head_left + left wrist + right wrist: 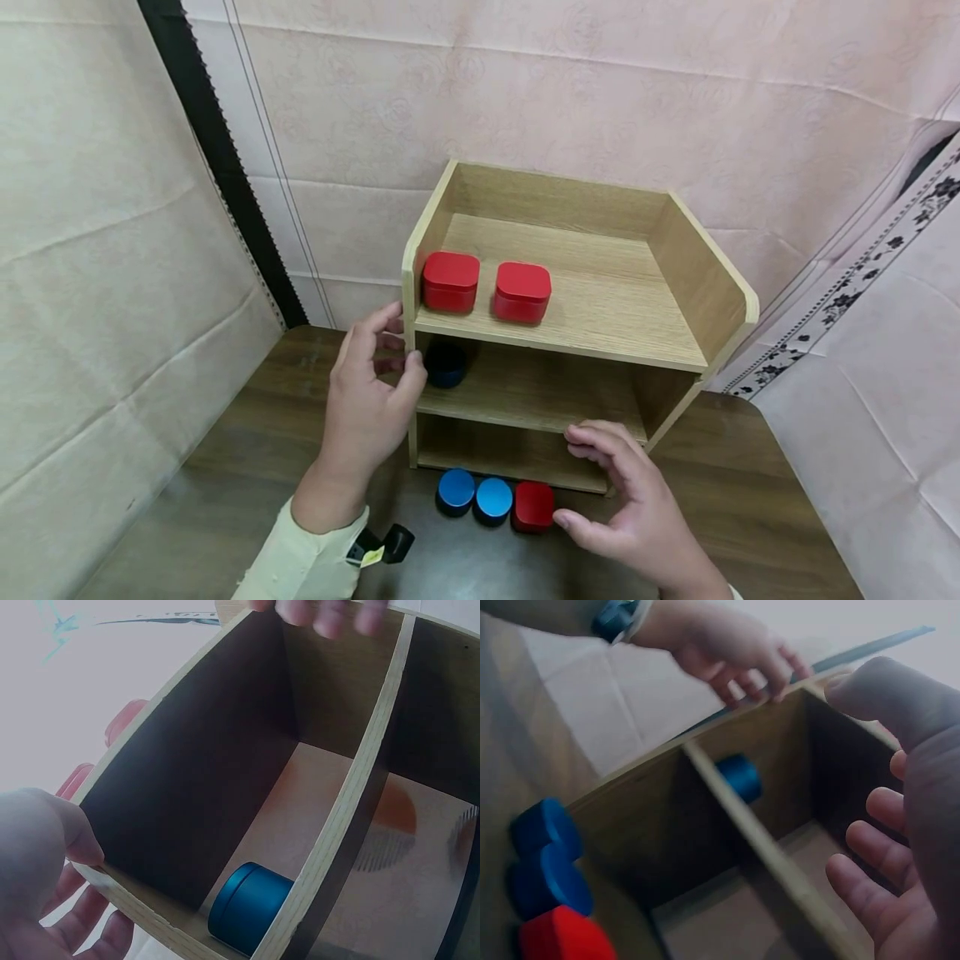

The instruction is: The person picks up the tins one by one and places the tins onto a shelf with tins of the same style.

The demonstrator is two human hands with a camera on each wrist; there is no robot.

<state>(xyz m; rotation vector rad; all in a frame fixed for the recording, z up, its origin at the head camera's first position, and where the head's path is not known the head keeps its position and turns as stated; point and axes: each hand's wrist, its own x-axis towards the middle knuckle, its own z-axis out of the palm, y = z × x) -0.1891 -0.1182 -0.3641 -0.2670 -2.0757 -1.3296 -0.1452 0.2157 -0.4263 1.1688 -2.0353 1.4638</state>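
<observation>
A wooden shelf unit [570,354] with three levels stands on the table. At its left side my left hand [372,392] grips the side panel, thumb at the front edge and fingers along the outside. Two red square boxes [522,292] sit on the top level, and a blue round tin [446,364] is on the middle level at the left, also in the left wrist view [251,907]. My right hand [630,504] hovers near the shelf's lower right front, holding nothing, thumb and fingers apart. Close to its thumb is another red square box [533,507].
Beside that red box, two blue round tins [455,490] stand in a row on the dark wooden table [247,492], in front of the bottom level. Pale cloth [525,100] hangs behind and on both sides. A black band [475,543] circles my left wrist.
</observation>
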